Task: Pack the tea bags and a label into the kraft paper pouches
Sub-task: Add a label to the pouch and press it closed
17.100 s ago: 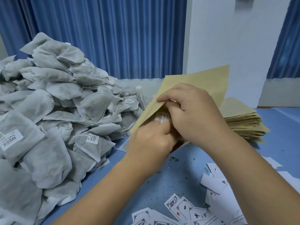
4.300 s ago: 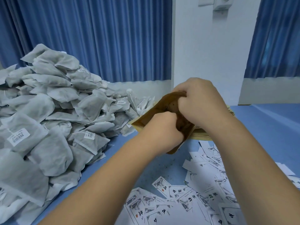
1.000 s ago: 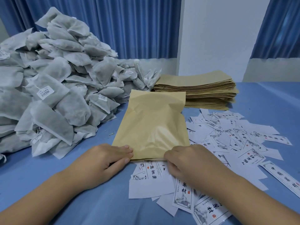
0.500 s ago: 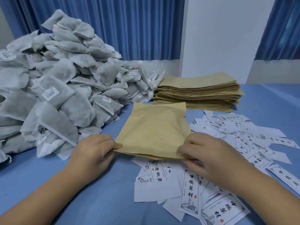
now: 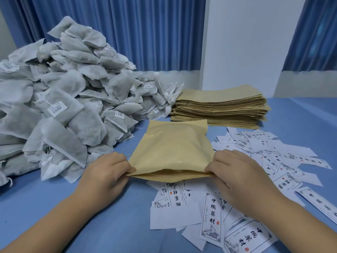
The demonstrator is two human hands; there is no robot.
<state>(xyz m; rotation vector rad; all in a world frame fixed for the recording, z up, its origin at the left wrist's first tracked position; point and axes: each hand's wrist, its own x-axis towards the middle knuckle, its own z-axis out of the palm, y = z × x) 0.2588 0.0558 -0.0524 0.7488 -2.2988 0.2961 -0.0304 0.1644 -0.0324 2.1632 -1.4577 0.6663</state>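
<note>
Kraft paper pouch (image 5: 173,148), bulging and seemingly filled, pinched at both mouth corners by left fingers (image 5: 125,167) and right fingers (image 5: 211,168), mouth unsealed; beyond the fingers, tea bags (image 5: 73,106) and empty pouches (image 5: 218,105) aplenty, labels (image 5: 211,216) loose beneath.

Blue table (image 5: 54,207): big heap of grey tea bags (image 5: 73,106) on left, stack of flat kraft pouches (image 5: 220,106) at back, printed labels (image 5: 211,221) strewn right and front. Bulging pouch (image 5: 173,147) mid-table, far end seemingly resting on the surface.

blue curtain (image 5: 127,33) — at back | white wall (image 5: 246,42) — centre-right | blue tabletop (image 5: 54,198)
</note>
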